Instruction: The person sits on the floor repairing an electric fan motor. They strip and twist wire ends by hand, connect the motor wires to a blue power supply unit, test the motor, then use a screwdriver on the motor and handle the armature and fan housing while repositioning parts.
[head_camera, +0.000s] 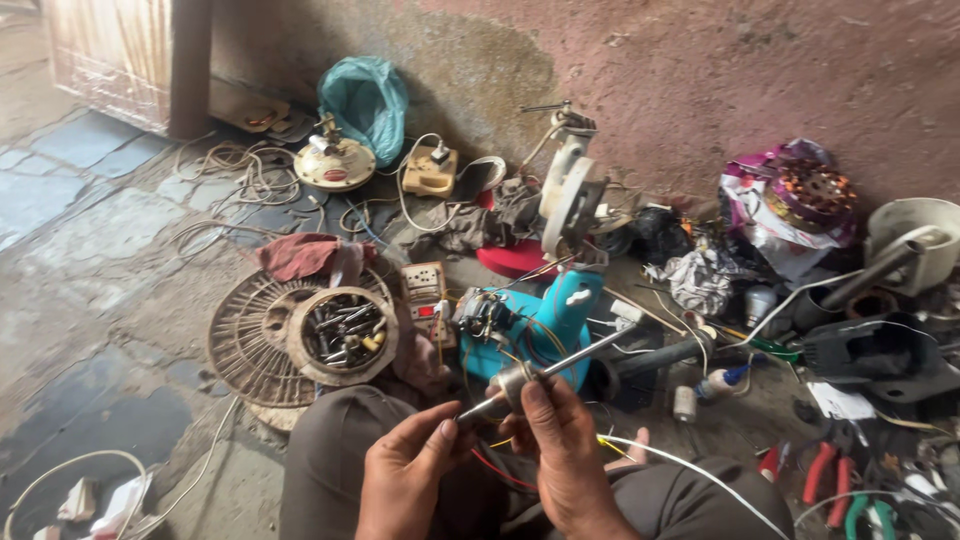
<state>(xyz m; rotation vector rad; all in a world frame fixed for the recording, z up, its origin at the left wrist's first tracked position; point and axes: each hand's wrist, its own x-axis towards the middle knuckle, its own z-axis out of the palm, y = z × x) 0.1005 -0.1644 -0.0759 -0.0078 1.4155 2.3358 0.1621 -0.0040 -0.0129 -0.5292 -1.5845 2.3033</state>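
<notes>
Metal shaft (545, 368), between both hands' grip

Bowl of bolts (342, 333) on fan grille (245, 345)

Head camera looks steeply down, close over the lap, toward the wall (700, 80).

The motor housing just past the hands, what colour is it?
Turquoise blue; the motor housing shows in the head view, behind the metal shaft both hands hold.
</notes>
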